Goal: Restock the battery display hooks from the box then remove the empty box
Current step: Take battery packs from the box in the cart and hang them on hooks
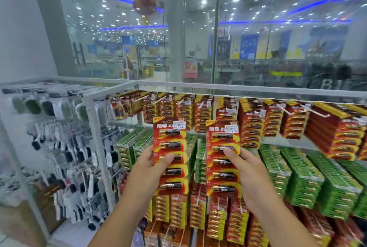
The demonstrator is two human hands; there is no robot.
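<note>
Both hands hold a red and yellow battery card upright in front of the display. My left hand (151, 167) grips the left battery card (170, 143) by its left edge, thumb across the front. My right hand (246, 169) grips the right battery card (222, 167) by its right edge, thumb on a battery. Each card carries several black batteries and a white price sticker. Behind them hangs the top row of hooks (204, 105) packed with matching red cards. No box is in view.
Green battery cards (309, 177) fill the middle hooks, and more red cards (218, 221) hang below. A white rack post (95, 133) separates a sock display (65, 157) on the left. A glass wall (238, 38) rises behind the rack.
</note>
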